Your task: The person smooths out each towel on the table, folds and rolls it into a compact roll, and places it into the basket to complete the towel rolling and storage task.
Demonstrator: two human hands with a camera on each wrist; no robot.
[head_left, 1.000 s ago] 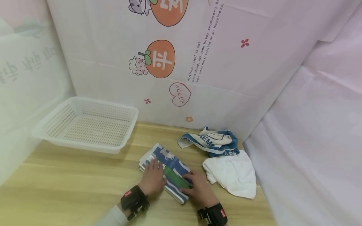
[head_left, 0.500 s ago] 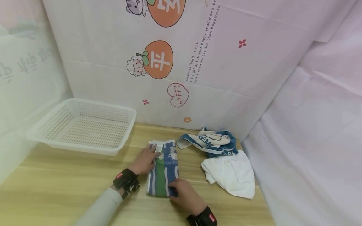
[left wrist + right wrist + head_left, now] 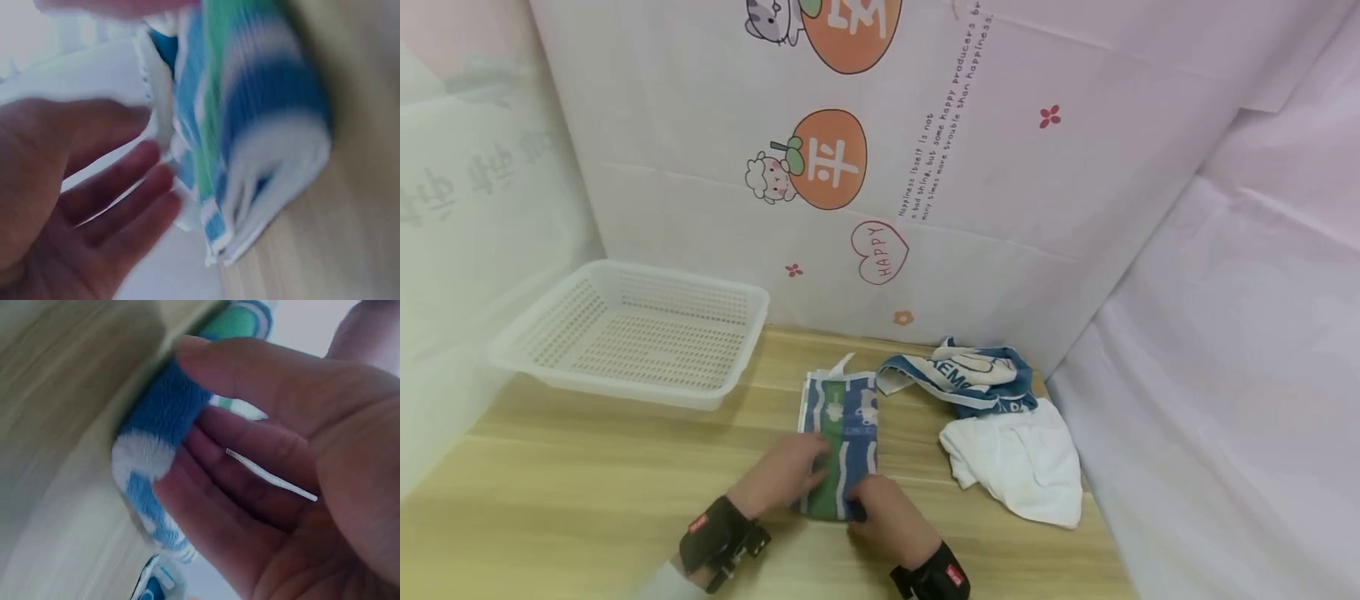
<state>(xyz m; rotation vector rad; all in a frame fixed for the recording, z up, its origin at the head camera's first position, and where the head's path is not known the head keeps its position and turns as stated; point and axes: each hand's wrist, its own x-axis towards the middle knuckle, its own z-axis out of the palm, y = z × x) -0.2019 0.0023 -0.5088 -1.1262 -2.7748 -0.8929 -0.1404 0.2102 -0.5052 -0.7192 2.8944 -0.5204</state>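
A folded towel (image 3: pixel 856 421) with blue, green and white stripes lies lengthwise on the table, and a white edge strip sticks up at its far end. My left hand (image 3: pixel 782 475) is over its near left side; in the left wrist view the fingers (image 3: pixel 134 228) are loosely extended beside the towel's folded layers, gripping nothing. At the near right corner, my right hand (image 3: pixel 891 512) pinches the towel's edge. The right wrist view has the thumb (image 3: pixel 250 369) across the rounded end fold (image 3: pixel 165 406) and the other fingers along its side.
A white perforated plastic basket (image 3: pixel 741 367) stands at the back left. To the right lie a crumpled blue-and-white towel (image 3: pixel 977 375) and a bunched white cloth (image 3: pixel 1018 467). Printed white sheets (image 3: pixel 985 275) hang behind and at the sides of the wooden table (image 3: pixel 587 492).
The towel has turned from a slant to pointing straight away from me, and its white label is now out of sight. My left hand has slid from the far end toward the near end.
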